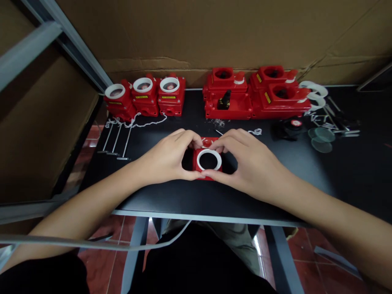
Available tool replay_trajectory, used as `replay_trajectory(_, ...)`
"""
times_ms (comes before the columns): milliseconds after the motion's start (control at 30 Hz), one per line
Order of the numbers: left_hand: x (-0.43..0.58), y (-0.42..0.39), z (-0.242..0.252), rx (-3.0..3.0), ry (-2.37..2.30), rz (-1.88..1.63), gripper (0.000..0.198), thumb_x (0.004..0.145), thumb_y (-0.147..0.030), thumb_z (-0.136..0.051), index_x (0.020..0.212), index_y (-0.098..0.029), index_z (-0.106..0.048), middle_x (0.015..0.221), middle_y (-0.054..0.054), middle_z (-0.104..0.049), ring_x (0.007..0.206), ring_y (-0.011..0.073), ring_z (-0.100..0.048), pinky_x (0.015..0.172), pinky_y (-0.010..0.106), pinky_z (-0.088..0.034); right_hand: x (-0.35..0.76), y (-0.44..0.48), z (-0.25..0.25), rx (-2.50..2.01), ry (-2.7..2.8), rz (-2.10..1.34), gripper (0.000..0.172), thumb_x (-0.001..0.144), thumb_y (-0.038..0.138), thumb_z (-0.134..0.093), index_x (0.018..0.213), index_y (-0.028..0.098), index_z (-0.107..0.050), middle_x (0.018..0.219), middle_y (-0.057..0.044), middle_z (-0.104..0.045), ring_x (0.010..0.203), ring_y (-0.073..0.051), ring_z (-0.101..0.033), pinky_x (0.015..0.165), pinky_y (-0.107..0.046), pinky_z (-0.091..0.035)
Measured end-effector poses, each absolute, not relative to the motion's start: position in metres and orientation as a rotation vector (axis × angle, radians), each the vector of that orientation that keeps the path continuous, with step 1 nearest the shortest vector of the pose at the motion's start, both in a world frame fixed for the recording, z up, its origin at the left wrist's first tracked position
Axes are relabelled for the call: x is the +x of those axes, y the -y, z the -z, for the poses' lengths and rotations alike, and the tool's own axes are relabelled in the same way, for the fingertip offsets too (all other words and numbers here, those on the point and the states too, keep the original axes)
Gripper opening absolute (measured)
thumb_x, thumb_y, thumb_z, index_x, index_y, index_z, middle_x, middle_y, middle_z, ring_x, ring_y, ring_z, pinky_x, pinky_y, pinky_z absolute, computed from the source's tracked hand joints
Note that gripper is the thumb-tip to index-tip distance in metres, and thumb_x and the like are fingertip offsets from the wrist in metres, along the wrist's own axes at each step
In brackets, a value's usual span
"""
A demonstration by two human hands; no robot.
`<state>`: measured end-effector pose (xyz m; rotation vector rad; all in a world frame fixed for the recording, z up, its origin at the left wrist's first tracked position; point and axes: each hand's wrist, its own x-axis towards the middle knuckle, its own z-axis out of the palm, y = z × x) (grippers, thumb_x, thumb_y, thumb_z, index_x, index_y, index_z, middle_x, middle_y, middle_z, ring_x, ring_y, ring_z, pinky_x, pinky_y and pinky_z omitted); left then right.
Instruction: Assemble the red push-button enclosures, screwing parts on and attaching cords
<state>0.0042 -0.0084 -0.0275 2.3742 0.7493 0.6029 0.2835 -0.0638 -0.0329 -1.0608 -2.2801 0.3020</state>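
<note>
Red plastic housing (pixel 194 163) with a white ring (pixel 199 160) set in its top face sits at the middle of a black tabletop (pixel 352 171), close to the near edge. Both bare hands hold it. The left hand (pixel 167 157) comes in from the left and the right hand (pixel 248 161) from the right. Each hand's grip is closed on the housing, thumb against the near side and forefinger curled over the far side, so the fingers frame the ring. The ring's dark centre is open to view.

At the back left, three finished red units (pixel 143 98) with white rings stand in a row against a cardboard wall (pixel 214 32). A white string (pixel 147 121) lies in front of them, and a few long metal pins (pixel 116 143) lie side by side nearer the left edge. At the back right stand several open red housings (pixel 257 96), well apart from the hands. Right of those lie loose white rings (pixel 315 92). Clear glass discs (pixel 321 139) lie in front of them, and a small black part with a red cap (pixel 289 127) just to their left.
</note>
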Motion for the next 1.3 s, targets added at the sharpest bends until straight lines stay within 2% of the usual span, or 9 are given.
replay_trajectory(100,0.001,0.005,0.029,2.298,-0.735,-0.606,0.063,0.091,-0.047,-0.109,0.132,-0.024,-0.066,0.134,0.007,-0.083,0.12,0.026,-0.082,0.111,0.039,-0.068,0.292,0.053,0.034,-0.905,2.304,-0.465,0.045,0.11,0.053,-0.091,0.14,0.021,-0.079,0.132,-0.015,-0.083,0.116,-0.032,-0.076,0.099,-0.047,-0.064)
replay_trajectory(167,-0.002,0.004,0.03,2.261,-0.733,-0.61,0.067,0.091,-0.044,-0.11,0.136,-0.025,-0.065,0.14,0.008,-0.082,0.122,0.0256,-0.083,0.112,0.039,-0.068,0.298,0.045,0.034,-0.791,2.317,-0.604,0.046,0.114,0.047,-0.087,0.153,0.027,-0.077,0.146,-0.013,-0.084,0.132,-0.032,-0.077,0.112,-0.049,-0.063)
replay_trajectory(233,-0.003,0.003,0.031,2.243,-0.733,-0.612,0.068,0.09,-0.042,-0.11,0.137,-0.025,-0.064,0.141,0.008,-0.083,0.123,0.0259,-0.083,0.113,0.04,-0.068,0.302,0.04,0.033,-0.741,2.323,-0.683,0.048,0.115,0.044,-0.086,0.159,0.029,-0.076,0.149,-0.011,-0.085,0.136,-0.031,-0.076,0.116,-0.047,-0.063)
replay_trajectory(533,0.0,0.005,0.031,2.191,-0.756,-0.61,0.077,0.083,-0.052,-0.115,0.134,-0.026,-0.064,0.135,0.007,-0.083,0.117,0.0269,-0.084,0.109,0.042,-0.07,0.296,0.047,0.038,-0.792,2.291,-0.653,0.046,0.113,0.044,-0.088,0.155,0.028,-0.079,0.119,-0.007,-0.076,0.109,-0.023,-0.071,0.096,-0.037,-0.062)
replay_trajectory(733,0.001,0.006,0.03,2.203,-0.775,-0.596,0.071,0.084,-0.044,-0.113,0.132,-0.026,-0.063,0.13,0.005,-0.082,0.112,0.0254,-0.083,0.104,0.04,-0.069,0.289,0.052,0.039,-0.829,2.26,-0.575,0.052,0.107,0.042,-0.094,0.153,0.024,-0.077,0.118,-0.007,-0.074,0.101,-0.023,-0.072,0.089,-0.037,-0.062)
replay_trajectory(900,0.002,0.008,0.03,2.238,-0.792,-0.602,0.068,0.083,-0.043,-0.11,0.129,-0.027,-0.062,0.127,0.005,-0.082,0.111,0.0258,-0.081,0.106,0.041,-0.068,0.287,0.055,0.038,-0.852,2.253,-0.516,0.044,0.107,0.038,-0.092,0.144,0.019,-0.079,0.112,-0.007,-0.074,0.095,-0.023,-0.072,0.084,-0.038,-0.062)
replay_trajectory(1033,0.003,0.01,0.03,2.255,-0.795,-0.59,0.066,0.083,-0.04,-0.107,0.129,-0.027,-0.062,0.128,0.006,-0.081,0.111,0.0265,-0.08,0.108,0.043,-0.067,0.286,0.058,0.039,-0.885,2.253,-0.451,0.049,0.107,0.037,-0.091,0.149,0.017,-0.077,0.113,-0.009,-0.076,0.094,-0.023,-0.071,0.083,-0.039,-0.062)
replay_trajectory(1167,0.004,0.011,0.029,2.256,-0.784,-0.576,0.063,0.087,-0.041,-0.104,0.13,-0.027,-0.061,0.129,0.006,-0.08,0.109,0.0256,-0.078,0.11,0.044,-0.066,0.283,0.06,0.037,-0.903,2.262,-0.432,0.046,0.106,0.036,-0.091,0.146,0.014,-0.079,0.111,-0.009,-0.076,0.093,-0.023,-0.07,0.082,-0.039,-0.061)
replay_trajectory(1300,0.003,0.011,0.029,2.269,-0.769,-0.576,0.061,0.089,-0.042,-0.102,0.132,-0.026,-0.06,0.128,0.006,-0.078,0.103,0.0244,-0.077,0.103,0.042,-0.066,0.278,0.062,0.036,-0.936,2.255,-0.395,0.042,0.106,0.031,-0.088,0.143,0.013,-0.079,0.109,-0.009,-0.076,0.09,-0.023,-0.068,0.082,-0.039,-0.06)
